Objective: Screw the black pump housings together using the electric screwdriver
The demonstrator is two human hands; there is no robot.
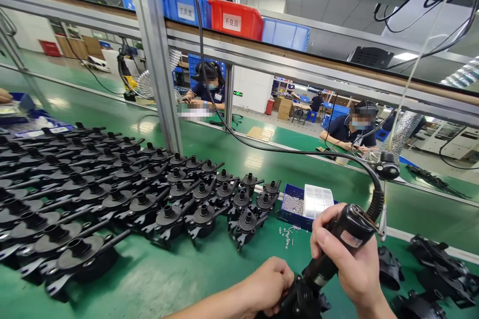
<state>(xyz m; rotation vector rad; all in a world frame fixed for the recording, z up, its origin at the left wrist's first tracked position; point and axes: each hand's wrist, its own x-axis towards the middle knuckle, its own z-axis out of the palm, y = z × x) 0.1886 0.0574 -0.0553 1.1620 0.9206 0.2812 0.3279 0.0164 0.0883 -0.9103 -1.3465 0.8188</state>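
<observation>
Nearest, at the bottom edge, your left hand has its fingers drawn together against a black part at the near right of the green bench; I cannot tell whether they clamp it, as the fingertips are hidden. Your right hand is wrapped round a black power driver, tilted, its lower end down at that part. To your right lie loose black housings. On the left, rows of black assemblies, each with an upright collar, stretch away from you. Just beyond your hands, small metal pieces are scattered before a blue tray, which holds a heap of more such pieces and a white box. From the driver's upper end, a black cable sweeps left and up. Farther off, a shelf carries a red bin between blue bins. At the far side, two masked co-workers are at another bench.
</observation>
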